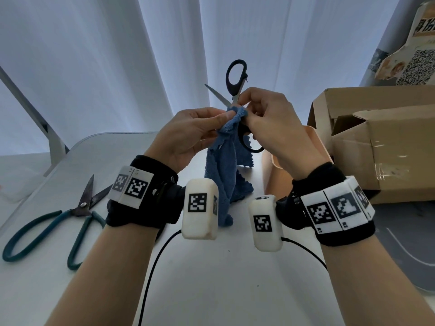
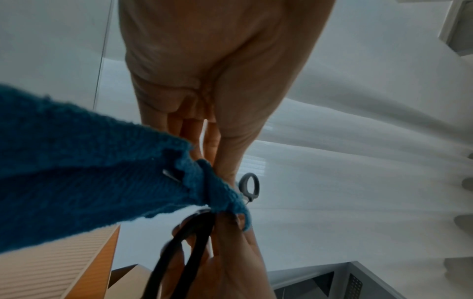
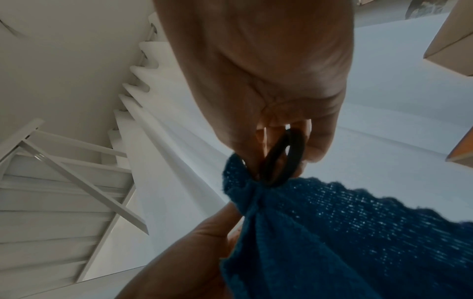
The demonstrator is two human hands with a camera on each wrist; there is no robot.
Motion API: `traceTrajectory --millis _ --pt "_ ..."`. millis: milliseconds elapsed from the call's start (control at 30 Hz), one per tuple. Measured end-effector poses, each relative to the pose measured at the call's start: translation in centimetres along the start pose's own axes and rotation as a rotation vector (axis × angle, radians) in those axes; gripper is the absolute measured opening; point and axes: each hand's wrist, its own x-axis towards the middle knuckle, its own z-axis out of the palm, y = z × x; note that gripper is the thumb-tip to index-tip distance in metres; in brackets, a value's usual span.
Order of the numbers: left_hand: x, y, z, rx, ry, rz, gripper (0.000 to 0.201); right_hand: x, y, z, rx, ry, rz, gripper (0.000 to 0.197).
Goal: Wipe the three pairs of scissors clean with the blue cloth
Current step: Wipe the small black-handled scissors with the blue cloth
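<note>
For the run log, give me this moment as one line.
left hand pinches blue cloth | right hand holds black-handled scissors, open | teal-handled scissors on table

Open cardboard box [image 1: 376, 147] at right on white table [image 1: 211, 278]; white curtain [image 1: 94, 55] behind; poster [image 1: 414, 50] top-right.

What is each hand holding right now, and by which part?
The right hand grips the black-handled scissors by the lower handle loop; the left hand pinches the blue cloth at its top against them.
</note>
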Motion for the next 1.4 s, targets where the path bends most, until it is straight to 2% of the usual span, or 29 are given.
traceTrajectory --millis 100,200,333,433,500,567,733,967,1233,1400 --pt "0.1 0.1 -0.1 -0.015 -0.026 0.003 0.043 0.0 0.0 0.0 -0.005 0.019 -0.008 0.014" --pt "0.1 0.2 0.0 0.029 -0.006 0.018 0.031 0.0 -0.1 0.1 -0.023 0.033 -0.019 0.011" --pt "0.1 0.5 -0.2 0.15 0.013 0.022 0.02 0.0 -0.1 0.4 0.012 0.034 -0.032 0.02" --pt "0.0 0.6 -0.4 0.229 -0.006 0.032 0.023 0.0 -0.2 0.6 -0.002 0.035 -0.027 0.016" --pt "0.0 0.6 -0.5 0.269 -0.014 0.049 0.026 0.0 -0.3 0.5 0.071 0.021 0.013 0.013" --pt "0.0 0.7 -0.7 0.289 -0.024 0.067 0.019 -0.1 -0.5 0.4 0.166 0.001 0.057 0.011" --pt "-0.1 0.6 -0.4 0.237 0.027 0.083 0.014 -0.1 -0.3 0.9 0.182 0.023 0.079 0.017" --pt "0.0 0.2 0.7 0.196 0.095 0.105 0.019 -0.3 0.2 0.5 0.435 0.032 0.17 0.017" --pt "0.2 0.2 0.7 0.275 0.131 0.015 0.014 -0.1 0.9 0.6 0.584 0.15 0.262 0.012" --pt "0.1 0.2 0.4 0.179 0.174 0.028 0.01 -0.2 0.8 1.6 0.537 0.036 0.247 0.021"
